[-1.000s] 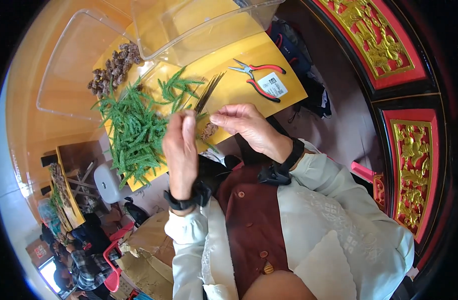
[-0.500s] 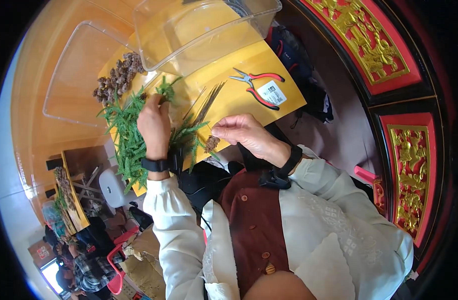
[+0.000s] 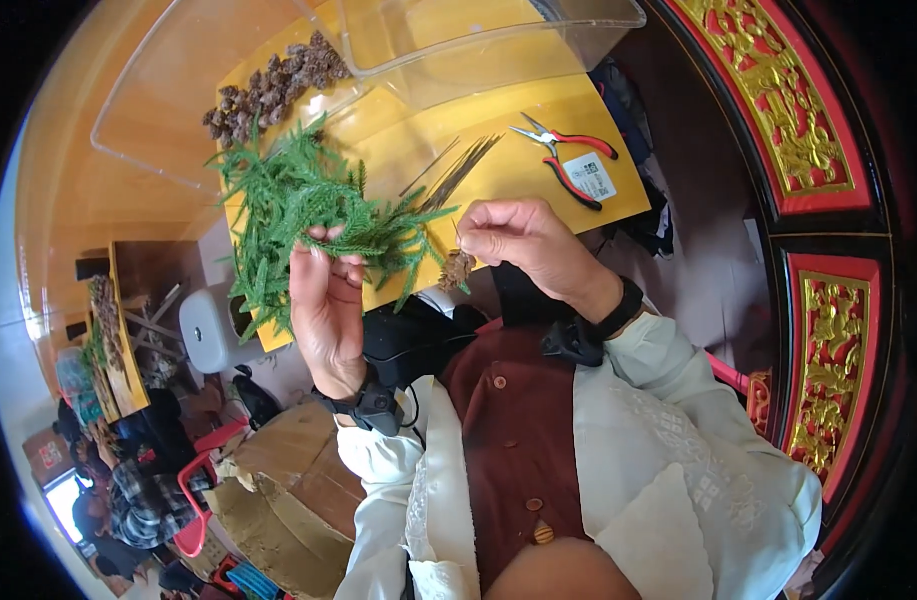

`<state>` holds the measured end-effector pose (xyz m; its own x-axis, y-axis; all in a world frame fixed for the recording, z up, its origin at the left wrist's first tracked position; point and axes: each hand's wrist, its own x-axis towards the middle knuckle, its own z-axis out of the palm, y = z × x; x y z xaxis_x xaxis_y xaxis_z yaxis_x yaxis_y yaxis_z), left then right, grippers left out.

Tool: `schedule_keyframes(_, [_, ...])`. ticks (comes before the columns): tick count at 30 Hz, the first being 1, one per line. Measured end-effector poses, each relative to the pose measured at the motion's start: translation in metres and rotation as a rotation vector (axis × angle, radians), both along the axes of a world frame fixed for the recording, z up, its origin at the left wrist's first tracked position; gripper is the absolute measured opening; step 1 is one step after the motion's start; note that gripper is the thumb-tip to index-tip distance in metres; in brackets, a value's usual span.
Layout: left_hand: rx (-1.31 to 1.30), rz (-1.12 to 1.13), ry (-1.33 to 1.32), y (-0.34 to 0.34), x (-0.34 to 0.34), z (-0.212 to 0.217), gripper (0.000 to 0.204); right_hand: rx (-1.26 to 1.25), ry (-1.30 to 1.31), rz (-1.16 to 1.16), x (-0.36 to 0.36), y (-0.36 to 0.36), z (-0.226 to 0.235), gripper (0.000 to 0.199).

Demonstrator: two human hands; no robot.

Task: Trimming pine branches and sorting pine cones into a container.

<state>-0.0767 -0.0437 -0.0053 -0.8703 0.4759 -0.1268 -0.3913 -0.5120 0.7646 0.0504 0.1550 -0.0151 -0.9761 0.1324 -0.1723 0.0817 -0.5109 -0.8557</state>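
Fingers (image 3: 330,250) of the left hand (image 3: 326,300) curled shut around a long green sprig (image 3: 378,225), held up over the near edge of the yellow board (image 3: 408,130) with the tip pointing toward the right hand (image 3: 523,240). Fingers (image 3: 475,230) of that right hand pressed together in a pinch on a small brown cone (image 3: 456,268), dangling just off the board's near edge, almost touching the sprig's tip.

Half a second back, left hand down in the pile of sprigs (image 3: 273,190) at the board's left end; now lifted clear with one sprig and brought back beside the cone. No change in the right hand's pinch through all of it. Judging from that: picking done, sprig and cone now together for joining.

Further out over the board:
- bundle of thin dark wires (image 3: 458,165) near the middle, lying untouched, slanting toward the far right;
- red-handled pliers (image 3: 563,150) at the right end, closed, beside a small white card (image 3: 590,177);
- heap of brown cones (image 3: 273,85) at the far left corner, partly under a clear plastic tray (image 3: 168,100);
- clear plastic box (image 3: 478,40) overlapping the far edge, contents not visible.

Below the board's near edge, only a dark red waistcoat, pale sleeves and a dark band on each wrist.
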Motion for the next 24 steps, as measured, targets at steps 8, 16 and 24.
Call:
schedule_keyframes(8, [0.177,-0.118,-0.072,-0.008,0.012,-0.007,0.018,0.160,0.270,0.016,-0.020,-0.006,0.027,0.008])
schedule_keyframes(16, [0.052,-0.090,-0.169,0.002,0.036,-0.013,0.026,0.438,0.175,0.141,-0.036,-0.012,0.023,0.012])
schedule_keyframes(24, [-0.564,0.460,0.703,0.001,0.035,0.013,0.048,0.635,0.156,0.306,-0.031,0.005,0.036,0.019])
